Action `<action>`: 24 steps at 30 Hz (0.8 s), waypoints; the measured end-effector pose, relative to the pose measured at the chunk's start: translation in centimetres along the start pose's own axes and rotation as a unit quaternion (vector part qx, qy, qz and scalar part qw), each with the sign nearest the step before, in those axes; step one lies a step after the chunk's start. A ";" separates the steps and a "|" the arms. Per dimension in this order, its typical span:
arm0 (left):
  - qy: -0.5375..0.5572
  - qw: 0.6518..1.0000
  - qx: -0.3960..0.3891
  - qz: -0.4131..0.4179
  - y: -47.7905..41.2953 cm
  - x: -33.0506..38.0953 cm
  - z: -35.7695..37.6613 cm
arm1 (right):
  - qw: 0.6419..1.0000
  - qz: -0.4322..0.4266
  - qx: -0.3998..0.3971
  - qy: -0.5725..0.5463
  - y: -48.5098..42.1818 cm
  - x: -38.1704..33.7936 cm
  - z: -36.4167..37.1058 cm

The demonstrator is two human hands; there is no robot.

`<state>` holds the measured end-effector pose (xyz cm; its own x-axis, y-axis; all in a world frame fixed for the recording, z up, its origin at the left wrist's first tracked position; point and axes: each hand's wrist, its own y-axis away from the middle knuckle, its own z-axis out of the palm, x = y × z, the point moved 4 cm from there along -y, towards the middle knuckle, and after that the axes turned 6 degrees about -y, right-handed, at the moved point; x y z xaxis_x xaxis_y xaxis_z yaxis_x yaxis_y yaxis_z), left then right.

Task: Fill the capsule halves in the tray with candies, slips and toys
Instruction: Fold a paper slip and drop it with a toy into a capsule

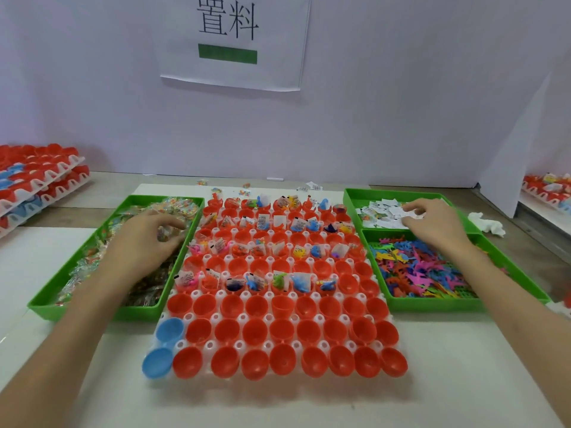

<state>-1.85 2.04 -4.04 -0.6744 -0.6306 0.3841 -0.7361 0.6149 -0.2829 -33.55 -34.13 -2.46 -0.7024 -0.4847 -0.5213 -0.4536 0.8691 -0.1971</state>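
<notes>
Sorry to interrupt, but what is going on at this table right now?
A person is filling capsule halves in the white tray. The left hand pinches candies in the left green bin; the right hand touches the paper slips at far right. Several far rows hold slips and toys; the nearest three rows are empty.

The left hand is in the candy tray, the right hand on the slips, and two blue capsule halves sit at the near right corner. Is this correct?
No: the head view shows the blue capsule halves at the near left corner. The left hand is in the candy tray, the right hand on the slips.
</notes>
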 end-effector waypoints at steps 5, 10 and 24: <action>0.018 0.998 0.052 -0.021 0.4 -0.6 -0.7 | 0.996 0.078 -0.023 0.031 -1.3 1.3 0.9; 0.040 0.993 0.108 -0.028 0.7 -0.4 -1.2 | 0.996 0.092 0.006 0.008 -1.3 1.0 1.0; 0.216 0.969 0.107 -0.047 1.2 -0.5 -1.6 | 0.993 0.094 0.016 -0.062 -1.4 0.3 1.0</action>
<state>-2.34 3.88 -3.15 -0.5501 -0.3939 0.7364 -0.8198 0.4226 -0.3864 -32.55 -35.38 -3.18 -0.6992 -0.2992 -0.6493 -0.3018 0.9469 -0.1113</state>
